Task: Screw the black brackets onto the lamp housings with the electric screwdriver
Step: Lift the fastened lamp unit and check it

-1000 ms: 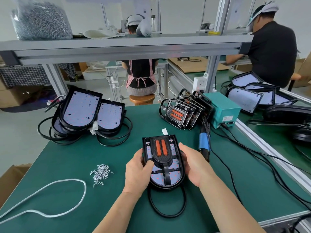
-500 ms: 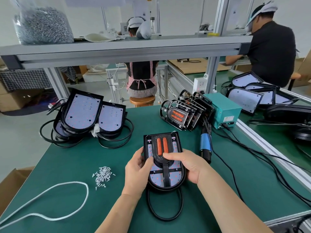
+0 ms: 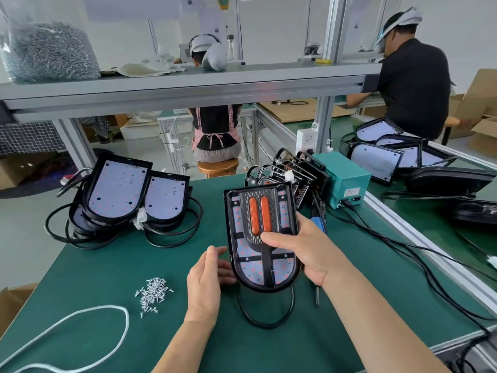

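Right hand (image 3: 305,255): fingers hidden behind lamp housing (image 3: 251,273), only the thumb shows, on black bracket (image 3: 266,267). Electric screwdriver (image 3: 319,224) mostly hidden behind that hand; blue grip above it, bit tip below. Left hand (image 3: 205,278) fingertips at housing edge, contact unclear. White cord (image 3: 80,319) left of it, cut off by frame edge.

free: bare mat (image 3: 107,265) between screw pile (image 3: 153,292) and housing stack (image 3: 118,195) | near-left: white cord (image 3: 80,327) | right blocked: screwdriver (image 3: 318,223), cables (image 3: 376,234)

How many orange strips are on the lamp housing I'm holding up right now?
2. Both sit side by side in the black bracket on the lamp housing: the left strip and the right strip, above the thumb of the right hand. None look hidden.
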The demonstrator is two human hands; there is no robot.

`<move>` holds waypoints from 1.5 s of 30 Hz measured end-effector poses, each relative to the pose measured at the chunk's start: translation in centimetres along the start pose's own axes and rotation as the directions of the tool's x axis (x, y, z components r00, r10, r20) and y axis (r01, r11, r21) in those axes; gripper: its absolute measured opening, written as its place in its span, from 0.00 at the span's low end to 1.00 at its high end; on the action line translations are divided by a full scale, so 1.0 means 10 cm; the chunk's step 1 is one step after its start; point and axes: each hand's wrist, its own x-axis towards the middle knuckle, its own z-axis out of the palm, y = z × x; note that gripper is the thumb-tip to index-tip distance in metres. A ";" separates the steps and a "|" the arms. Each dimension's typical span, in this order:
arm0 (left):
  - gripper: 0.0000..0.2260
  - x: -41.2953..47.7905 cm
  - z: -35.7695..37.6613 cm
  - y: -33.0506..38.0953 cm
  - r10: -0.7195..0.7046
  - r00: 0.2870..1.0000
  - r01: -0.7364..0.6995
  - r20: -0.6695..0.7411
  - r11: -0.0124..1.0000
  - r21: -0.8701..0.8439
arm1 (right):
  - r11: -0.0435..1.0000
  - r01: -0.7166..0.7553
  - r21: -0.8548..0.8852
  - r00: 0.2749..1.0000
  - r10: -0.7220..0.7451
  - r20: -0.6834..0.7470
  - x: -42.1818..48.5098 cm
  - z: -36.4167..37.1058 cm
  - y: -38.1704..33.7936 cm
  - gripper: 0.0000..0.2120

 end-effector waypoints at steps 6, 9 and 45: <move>0.16 0.01 -0.04 -0.06 0.047 0.999 -0.048 0.023 0.997 0.066 | 0.986 0.160 -0.048 0.986 -0.162 -0.032 -0.11 -0.34 -0.35 0.25; 0.15 0.02 -0.05 -0.07 0.064 0.998 -0.065 0.026 0.994 0.082 | 0.975 0.210 -0.069 0.972 -0.216 -0.092 -0.19 -0.56 -0.51 0.27; 0.10 0.22 -0.10 -0.04 -0.182 0.954 0.120 0.239 0.960 0.253 | 0.885 0.427 0.184 0.177 0.117 -0.977 -0.86 -3.91 -0.33 0.22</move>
